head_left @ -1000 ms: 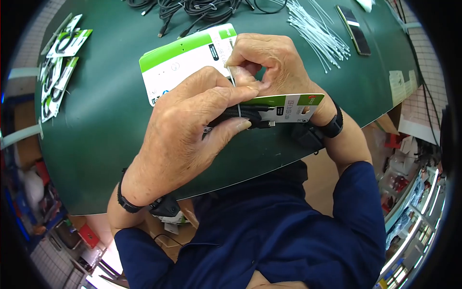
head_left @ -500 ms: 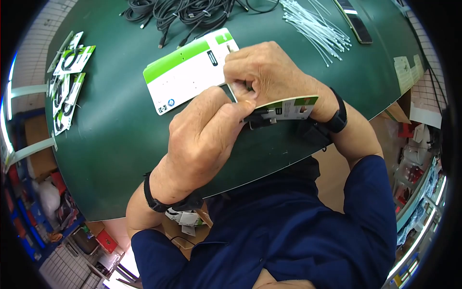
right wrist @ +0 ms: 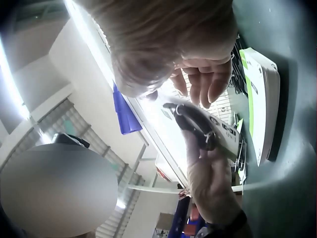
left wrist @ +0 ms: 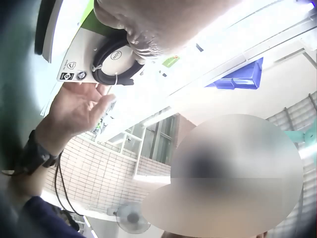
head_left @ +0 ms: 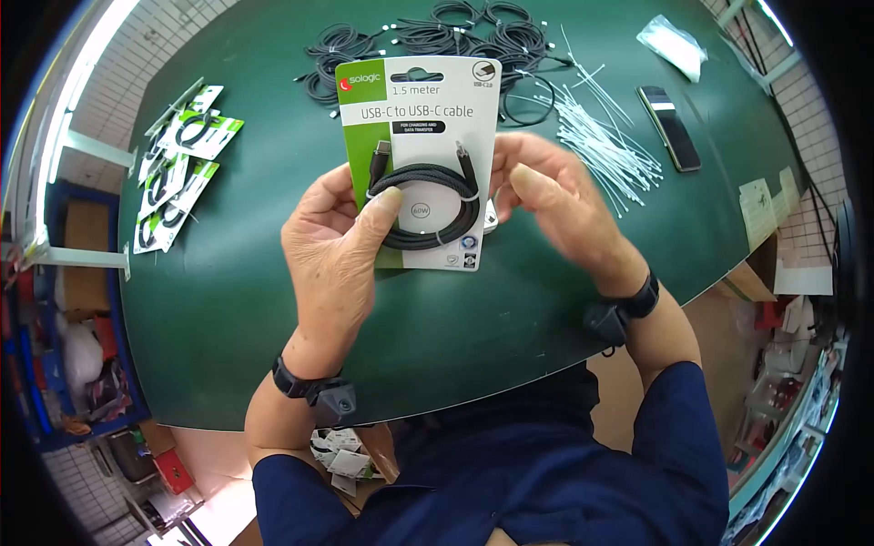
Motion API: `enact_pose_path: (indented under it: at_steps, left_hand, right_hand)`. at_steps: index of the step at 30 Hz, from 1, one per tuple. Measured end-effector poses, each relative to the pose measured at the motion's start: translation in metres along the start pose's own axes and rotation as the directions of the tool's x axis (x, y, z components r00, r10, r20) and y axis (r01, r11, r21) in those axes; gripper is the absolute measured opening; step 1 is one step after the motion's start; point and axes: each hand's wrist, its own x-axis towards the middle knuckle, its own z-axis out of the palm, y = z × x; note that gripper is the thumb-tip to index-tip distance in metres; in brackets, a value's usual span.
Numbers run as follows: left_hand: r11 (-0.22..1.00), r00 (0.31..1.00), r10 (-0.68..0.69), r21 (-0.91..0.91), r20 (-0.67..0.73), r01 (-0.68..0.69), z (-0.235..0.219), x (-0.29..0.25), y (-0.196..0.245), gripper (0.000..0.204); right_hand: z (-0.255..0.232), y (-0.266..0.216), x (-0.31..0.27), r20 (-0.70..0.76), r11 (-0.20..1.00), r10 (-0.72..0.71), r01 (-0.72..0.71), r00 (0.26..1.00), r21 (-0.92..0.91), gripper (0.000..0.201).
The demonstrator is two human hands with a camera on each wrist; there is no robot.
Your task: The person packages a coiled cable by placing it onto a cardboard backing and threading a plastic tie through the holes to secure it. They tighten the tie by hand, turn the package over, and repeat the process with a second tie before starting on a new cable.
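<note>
My left hand point(head_left: 332, 250) pinches a white and green cable card point(head_left: 421, 114) upright over the table, thumb in front on the coil and fingers behind. Tied to the card's face is a coiled black USB-C cable point(head_left: 469, 214), its two plugs pointing up and light ties around the coil. At the card's right edge is my right hand point(head_left: 569, 209), slightly blurred, with loosely bent fingers and the thumb apart. The right wrist view shows nothing in its grasp. A stack of flat cards point(right wrist: 260, 104) lies on the table, mostly hidden behind the held card in the head view.
Several black cable coils point(head_left: 428, 36) lie at the back of the green table point(head_left: 237, 337). White zip ties point(head_left: 605, 150), a phone point(head_left: 669, 127) and a clear plastic bag point(head_left: 674, 47) are at the right. Carded cables point(head_left: 182, 173) are piled at the left.
The card has turned from nearly edge-on between both hands to upright, facing the head camera. My right hand has come off the tie and moved right; the left still holds the card.
</note>
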Motion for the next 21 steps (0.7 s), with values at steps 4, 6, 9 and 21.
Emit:
enact_pose_path:
  at_steps: [4, 6, 9, 21]
  left_hand:
    - [0.991, 0.997, -0.080, -0.111, 0.008, 0.081, 0.003, -0.004, -0.013, 0.037]
    - [0.983, 0.993, -0.114, -0.144, 0.028, 0.117, 0.006, -0.006, -0.015, 0.036]
    - [0.946, 0.960, -0.228, -0.196, 0.165, 0.258, 0.006, -0.008, -0.010, 0.033]
    - [0.930, 0.971, -0.223, -0.278, 0.092, 0.240, 0.015, -0.013, -0.032, 0.027]
  right_hand:
    - [0.026, 0.010, -0.007, 0.039, 1.000, 0.017, -0.016, 0.999, -0.021, 0.039]
    - [0.025, 0.010, -0.010, 0.026, 0.996, 0.027, -0.025, 0.999, -0.084, 0.040]
    - [0.014, 0.004, -0.010, 0.048, 0.989, 0.064, -0.056, 0.997, -0.138, 0.036]
    - [0.019, 0.016, -0.008, -0.029, 0.983, 0.055, -0.059, 0.998, -0.171, 0.031]
